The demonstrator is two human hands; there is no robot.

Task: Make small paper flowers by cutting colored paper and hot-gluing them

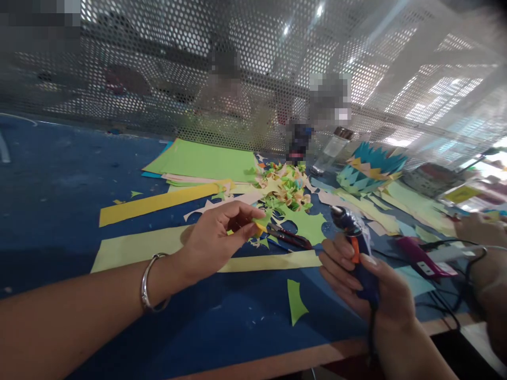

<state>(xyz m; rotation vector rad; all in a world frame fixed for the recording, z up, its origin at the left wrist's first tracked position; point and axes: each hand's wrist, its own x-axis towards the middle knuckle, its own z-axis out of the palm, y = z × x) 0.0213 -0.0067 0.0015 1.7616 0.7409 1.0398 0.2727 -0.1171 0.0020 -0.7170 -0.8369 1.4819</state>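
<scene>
My left hand (209,240) pinches a small yellow paper piece (260,227) between thumb and fingertips; a green scrap shows right beside it. In my right hand (392,295) is a blue hot glue gun (366,277) with an orange trigger, its nozzle tilted up and to the left, apart from the paper. Scissors (291,237) with dark red and black handles lie just past my left fingertips, partly over cut green paper (307,224). Under my left hand runs a pale yellow paper strip (277,260). One green scrap (295,303) lies nearer the table's front edge.
A heap of paper scraps (287,184) and stacked green sheets (209,158) lie behind. A yellow strip (158,204), a clear bottle (332,152) and a zigzag paper crown (362,179) stand around. At right are a purple power strip (420,256), cables and another person's hand (475,229). Perforated metal (253,116) borders the back.
</scene>
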